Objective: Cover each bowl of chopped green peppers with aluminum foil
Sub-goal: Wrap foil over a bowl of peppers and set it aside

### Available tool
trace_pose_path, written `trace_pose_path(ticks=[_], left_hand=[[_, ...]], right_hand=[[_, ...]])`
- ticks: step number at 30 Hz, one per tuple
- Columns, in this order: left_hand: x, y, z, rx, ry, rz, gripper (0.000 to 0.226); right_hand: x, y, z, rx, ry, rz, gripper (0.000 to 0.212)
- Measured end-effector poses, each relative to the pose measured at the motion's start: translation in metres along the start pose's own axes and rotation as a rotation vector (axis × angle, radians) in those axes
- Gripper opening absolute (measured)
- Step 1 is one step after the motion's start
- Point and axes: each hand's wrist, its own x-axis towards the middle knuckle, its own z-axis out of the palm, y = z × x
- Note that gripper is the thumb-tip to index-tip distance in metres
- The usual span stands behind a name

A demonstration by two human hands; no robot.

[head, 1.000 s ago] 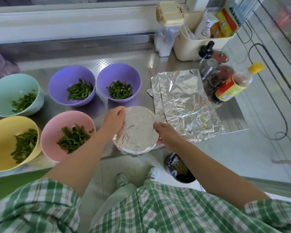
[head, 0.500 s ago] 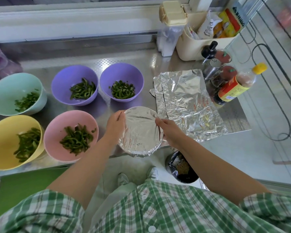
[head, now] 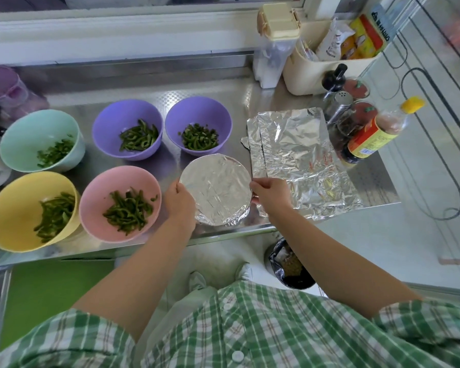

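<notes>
Steel table (head: 213,91), near edge: foil-covered bowl (head: 215,187) sits between both hands. Left hand (head: 179,200) curls its fingers round the left rim; right hand (head: 270,193) pinches foil at the right rim. Spare foil sheets (head: 295,150) lie just right of the right hand, and the uncovered pink bowl (head: 104,189) just left of the left hand. Right hand looks best placed to take the next sheet.

Left hand (head: 179,201) and right hand (head: 270,193) have slid the foil-covered bowl (head: 215,187) further onto the counter (head: 218,102)

5 open bowls (head: 24,134) (head: 112,115) (head: 197,110) (head: 16,197) (head: 104,187), 1 foil-covered bowl (head: 215,187), 2 hands (head: 179,200) (head: 270,192).
</notes>
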Motion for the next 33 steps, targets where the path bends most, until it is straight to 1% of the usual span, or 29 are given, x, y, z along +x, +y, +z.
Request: trace_pose_path(ticks=[3, 5, 8, 10, 12, 15, 19, 20, 22, 23, 25, 29, 33], left_hand=[[0.003, -0.001, -0.007, -0.028, 0.003, -0.082, 0.035], [0.002, 0.0, -0.009, -0.028, -0.021, -0.078, 0.029], [0.001, -0.003, -0.012, 0.075, -0.08, -0.09, 0.033], [-0.001, -0.005, -0.015, 0.057, -0.092, -0.104, 0.027], [-0.006, -0.009, -0.016, 0.072, -0.067, -0.103, 0.018], [-0.009, -0.012, -0.015, 0.055, -0.058, -0.057, 0.02], [-0.019, -0.007, -0.014, -0.02, -0.016, -0.102, 0.032], [-0.022, -0.005, -0.013, -0.045, -0.006, -0.112, 0.034], [-0.026, -0.003, -0.011, -0.066, 0.015, -0.122, 0.036], [-0.028, -0.002, -0.011, -0.074, 0.023, -0.12, 0.036], [-0.027, -0.003, -0.011, -0.081, 0.032, -0.129, 0.037], [-0.03, -0.003, -0.01, -0.048, 0.048, -0.134, 0.037], [-0.03, -0.003, -0.011, -0.038, 0.06, -0.122, 0.035]], right_hand=[[0.001, -0.003, 0.002, 0.044, 0.006, 0.003, 0.014], [0.001, -0.005, -0.001, 0.108, -0.018, 0.017, 0.011], [-0.004, 0.001, -0.01, 0.114, -0.018, 0.066, 0.013], [-0.01, 0.007, -0.01, 0.128, -0.066, 0.133, 0.007], [-0.012, 0.012, -0.006, 0.133, -0.069, 0.139, 0.009], [-0.013, 0.009, -0.001, 0.12, -0.049, 0.11, 0.017], [-0.018, 0.004, -0.007, 0.138, -0.097, 0.093, 0.017], [-0.021, 0.004, -0.009, 0.112, -0.081, 0.075, 0.016], [-0.027, 0.006, -0.013, 0.056, 0.008, 0.033, 0.013], [-0.031, 0.007, -0.014, 0.046, 0.043, 0.015, 0.016], [-0.038, 0.008, -0.013, 0.042, 0.058, 0.0, 0.02], [-0.04, 0.003, -0.005, 0.032, 0.079, 0.035, 0.016], [-0.039, 0.002, -0.002, 0.122, 0.087, 0.119, 0.012]])
